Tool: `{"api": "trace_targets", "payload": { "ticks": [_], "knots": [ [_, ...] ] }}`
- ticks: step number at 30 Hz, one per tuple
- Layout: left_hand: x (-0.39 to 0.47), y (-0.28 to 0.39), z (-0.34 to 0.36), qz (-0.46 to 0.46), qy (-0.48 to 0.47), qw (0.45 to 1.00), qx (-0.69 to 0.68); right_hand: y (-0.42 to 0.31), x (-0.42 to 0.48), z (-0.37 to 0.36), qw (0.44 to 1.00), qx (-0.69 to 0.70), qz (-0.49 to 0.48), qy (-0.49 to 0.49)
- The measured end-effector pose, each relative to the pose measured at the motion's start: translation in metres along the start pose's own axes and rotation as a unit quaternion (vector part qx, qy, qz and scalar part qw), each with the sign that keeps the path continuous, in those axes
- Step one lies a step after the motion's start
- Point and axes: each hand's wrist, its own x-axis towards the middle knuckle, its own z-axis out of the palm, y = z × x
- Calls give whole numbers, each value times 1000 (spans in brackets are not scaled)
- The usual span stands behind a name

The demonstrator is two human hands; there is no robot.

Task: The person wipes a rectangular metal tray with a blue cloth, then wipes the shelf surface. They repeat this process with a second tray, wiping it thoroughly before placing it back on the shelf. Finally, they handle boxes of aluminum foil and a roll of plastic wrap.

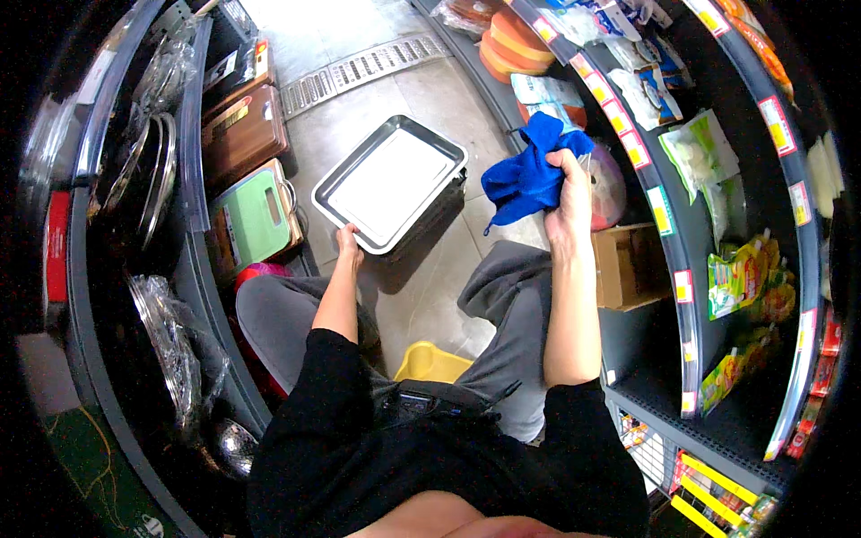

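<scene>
A rectangular white tray with a dark inner rim [392,181] lies over a dark object above the tiled floor, between the shelves. My left hand [348,243] grips the tray's near left corner, its thumb on the rim. Up on the right, my right hand [570,195] holds a bunched blue cloth [525,176], apart from the tray. What is beneath the tray is mostly hidden.
Chopping boards, one green [254,220], stand on the left shelf near wrapped metal lids [160,175]. A cardboard box [629,267] and bagged goods fill the right shelf. Something yellow [430,362] is between my legs; a metal drain grate [366,70] crosses the floor ahead.
</scene>
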Motion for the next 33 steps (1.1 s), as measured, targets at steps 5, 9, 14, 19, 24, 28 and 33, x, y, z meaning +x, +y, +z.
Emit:
{"api": "trace_targets", "payload": {
  "ticks": [5, 9, 14, 19, 24, 28, 33],
  "knots": [
    [24, -1, -27, 145, 122, 878, 439, 4, 3, 9, 995, 53, 76, -32],
    [-8, 8, -15, 168, 93, 734, 652, 3, 3, 8, 992, 83, 93, -27],
    [-5, 9, -10, 165, 85, 685, 705, 9, 4, 3, 991, 81, 96, -47],
    [52, 4, -64, 12, -64, 860, 505, 11, -1, 21, 980, 71, 162, -94],
    [41, 14, -27, -61, -75, 819, 565, 22, 2, 19, 988, 61, 132, -54],
    [54, 58, -11, 19, -139, 517, 845, 23, -6, 20, 994, 26, 83, -67],
    [22, 105, 55, 84, -216, 766, 600, 45, -3, 34, 991, -120, -23, -55]
  ]
}}
